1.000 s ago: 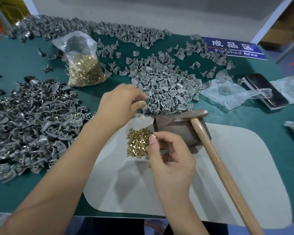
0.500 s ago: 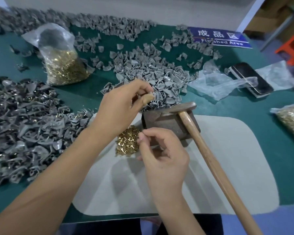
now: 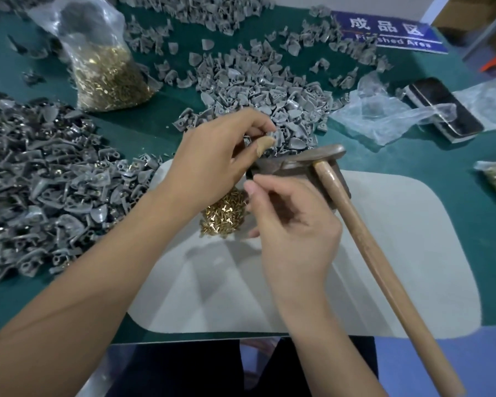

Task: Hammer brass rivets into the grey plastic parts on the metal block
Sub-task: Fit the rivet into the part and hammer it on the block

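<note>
My left hand [image 3: 212, 159] pinches a grey plastic part [image 3: 276, 136] between thumb and fingers, just above the left end of the dark metal block [image 3: 307, 179]. Just below it, my right hand [image 3: 292, 222] has its fingers curled, thumb and forefinger pinched at the block's left edge; whether a rivet is between them is hidden. A small heap of brass rivets [image 3: 224, 214] lies on the pale mat [image 3: 398, 253] between my hands. The hammer [image 3: 364, 245] lies with its head on the block and its wooden handle running toward the lower right.
A pile of unworked grey parts [image 3: 258, 90] lies behind the block. A larger pile of riveted parts [image 3: 40, 179] fills the left. A plastic bag of rivets [image 3: 106, 73] stands at the back left. A phone [image 3: 444, 110], clear plastic bags and a blue sign [image 3: 387, 32] are at the right.
The view has shifted closer and downward. My left hand has stayed by the block with the grey part, and my right hand has risen from the rivet heap to the block's left edge.
</note>
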{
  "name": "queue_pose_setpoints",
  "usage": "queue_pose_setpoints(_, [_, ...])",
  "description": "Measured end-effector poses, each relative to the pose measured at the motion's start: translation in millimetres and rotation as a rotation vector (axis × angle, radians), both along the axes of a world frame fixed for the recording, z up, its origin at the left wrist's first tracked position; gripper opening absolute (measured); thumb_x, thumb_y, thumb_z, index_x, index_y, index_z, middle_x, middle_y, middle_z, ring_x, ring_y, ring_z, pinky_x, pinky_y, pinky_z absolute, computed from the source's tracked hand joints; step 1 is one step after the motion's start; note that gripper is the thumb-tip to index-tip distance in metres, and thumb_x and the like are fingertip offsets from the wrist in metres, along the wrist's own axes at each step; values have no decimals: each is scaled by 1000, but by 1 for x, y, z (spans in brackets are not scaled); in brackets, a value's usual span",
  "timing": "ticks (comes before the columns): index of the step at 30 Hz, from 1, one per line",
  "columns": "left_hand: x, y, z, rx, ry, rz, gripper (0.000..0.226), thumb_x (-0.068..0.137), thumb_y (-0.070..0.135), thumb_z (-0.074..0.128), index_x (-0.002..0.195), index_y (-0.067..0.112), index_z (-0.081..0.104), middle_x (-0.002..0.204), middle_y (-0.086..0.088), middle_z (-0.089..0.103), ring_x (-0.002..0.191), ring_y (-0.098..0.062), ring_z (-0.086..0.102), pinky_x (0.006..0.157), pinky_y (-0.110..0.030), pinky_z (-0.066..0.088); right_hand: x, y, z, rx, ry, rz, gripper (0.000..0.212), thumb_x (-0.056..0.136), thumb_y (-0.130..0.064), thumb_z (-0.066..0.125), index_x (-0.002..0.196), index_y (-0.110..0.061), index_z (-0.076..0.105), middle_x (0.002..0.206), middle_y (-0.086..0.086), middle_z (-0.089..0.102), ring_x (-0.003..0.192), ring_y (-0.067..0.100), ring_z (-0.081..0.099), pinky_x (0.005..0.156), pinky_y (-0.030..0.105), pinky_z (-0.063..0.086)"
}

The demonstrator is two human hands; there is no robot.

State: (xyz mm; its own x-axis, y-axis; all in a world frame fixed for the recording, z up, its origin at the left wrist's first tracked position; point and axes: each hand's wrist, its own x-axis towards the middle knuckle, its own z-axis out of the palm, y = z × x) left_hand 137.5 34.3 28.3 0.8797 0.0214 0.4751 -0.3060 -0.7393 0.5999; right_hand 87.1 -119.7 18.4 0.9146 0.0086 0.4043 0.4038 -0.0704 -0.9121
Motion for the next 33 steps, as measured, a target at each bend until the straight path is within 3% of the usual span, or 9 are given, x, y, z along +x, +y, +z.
queue_pose_setpoints(6, [-2,-2,1,-117,33,-28,19,100,36,60,116,27,64,99,19,64,86,-3,62,78,-39,55,15,-18,52,-145,123,139,13,85,-14,81,88,-27,79,77,-4,74,69,19,71,56,40,60])
queue_pose_setpoints(10, [-2,-4,2,-145,34,-51,15,99,32,64,114,33,61,94,18,66,69,-4,58,61,-30,46,30,-45,95,-224,97,203,16,84,-8,81,83,-24,79,72,-2,74,60,14,69,46,22,54])
queue_pose_setpoints(14, [-2,-5,0,-171,57,-66,13,99,35,60,110,42,56,95,18,64,59,-14,53,52,-26,45,68,-67,111,-487,53,189,16,86,-12,81,85,-27,78,68,-5,73,53,15,68,48,30,58])
queue_pose_setpoints(19, [-1,-6,-3,-110,88,-59,12,100,40,58,110,44,54,96,17,64,67,-9,56,59,-33,48,102,-85,90,-614,5,205,4,87,-20,80,87,-24,79,70,-10,72,69,6,68,63,24,56])
queue_pose_setpoints(21, [-2,-9,-3,-45,111,-44,13,99,42,58,111,44,55,95,22,63,80,-5,60,70,-37,53,105,-83,76,-749,-179,242,8,89,-30,78,87,-22,79,82,-14,71,85,6,61,76,22,47])
queue_pose_setpoints(24, [-3,-14,-5,11,118,31,12,99,39,56,111,42,54,99,21,62,94,-6,59,80,-38,52,101,-81,51,-806,-339,243,16,88,-34,77,86,-19,79,109,-1,66,111,19,51,98,23,35])
queue_pose_setpoints(28, [-5,-33,-11,-171,145,66,8,105,27,46,111,24,49,104,9,55,101,-13,50,84,-34,43,89,-79,35,-678,8,316,7,83,-37,78,82,-32,74,130,5,56,136,21,42,114,24,26])
queue_pose_setpoints(30, [-8,-52,-15,-299,157,44,11,105,26,37,110,20,44,99,8,49,95,-16,48,83,-31,41,89,-78,33,-589,119,356,11,81,-40,74,83,-29,75,132,5,54,135,14,45,115,27,30])
queue_pose_setpoints(33, [-6,-71,-19,-329,111,88,8,103,26,30,107,23,37,98,13,42,92,-9,44,82,-24,38,93,-75,31,-564,155,351,9,83,-25,79,85,-16,79,129,7,51,130,8,47,108,18,32])
